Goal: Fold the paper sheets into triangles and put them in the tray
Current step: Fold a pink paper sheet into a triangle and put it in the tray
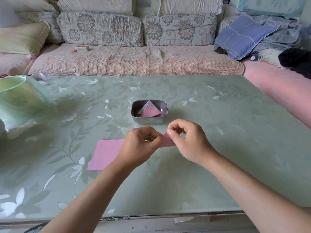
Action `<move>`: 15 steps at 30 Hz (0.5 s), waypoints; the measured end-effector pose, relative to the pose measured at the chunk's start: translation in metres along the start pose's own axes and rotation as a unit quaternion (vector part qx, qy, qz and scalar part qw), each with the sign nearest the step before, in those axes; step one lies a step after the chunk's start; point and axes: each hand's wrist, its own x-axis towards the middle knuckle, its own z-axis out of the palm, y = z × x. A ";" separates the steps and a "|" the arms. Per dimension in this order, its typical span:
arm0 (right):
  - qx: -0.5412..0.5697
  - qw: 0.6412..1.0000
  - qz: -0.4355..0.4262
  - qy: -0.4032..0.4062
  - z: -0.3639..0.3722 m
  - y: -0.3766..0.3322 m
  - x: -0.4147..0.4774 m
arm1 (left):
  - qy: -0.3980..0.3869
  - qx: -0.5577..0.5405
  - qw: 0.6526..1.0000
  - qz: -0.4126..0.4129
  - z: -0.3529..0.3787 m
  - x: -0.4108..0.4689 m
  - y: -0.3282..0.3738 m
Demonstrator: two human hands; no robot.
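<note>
A long sofa (134, 59) with flowered back cushions runs across the far side. In front of it lies the pale green tabletop (218, 132) with a leaf pattern. At its left edge stands a bulky green plastic bag (18, 101), and on the sofa's right end leans a blue checked pillow (242, 36).

Near me on the tabletop lies a flat pink paper sheet (106, 153), partly hidden under my left wrist. Just to its right, my 2 hands meet above the surface. My left hand (139, 148) has its fingers curled and pinches a pink paper piece (168, 140) from the left. My right hand (186, 142) pinches the same piece between thumb and forefinger at its upper corner. I cannot tell whether this piece belongs to the flat sheet.

Just beyond my hands sits the metal tray (148, 120), holding folded triangles (149, 111), a pink one on top of pale blue ones. A small box (82, 48) lies on the sofa seat.
</note>
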 end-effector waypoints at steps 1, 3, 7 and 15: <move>0.007 1.000 0.010 0.005 -0.001 0.001 0.001 | -0.006 0.004 1.000 -0.002 -0.002 0.000 -0.001; 0.022 0.999 0.027 0.023 -0.004 0.004 0.004 | -0.020 0.008 1.000 -0.006 -0.006 0.001 -0.002; 0.059 0.996 0.042 0.058 -0.010 0.008 0.008 | -0.042 0.012 0.999 -0.018 -0.015 0.003 -0.004; 0.038 0.998 0.034 0.041 -0.015 0.008 0.008 | 0.007 0.038 0.999 -0.013 -0.025 0.004 -0.004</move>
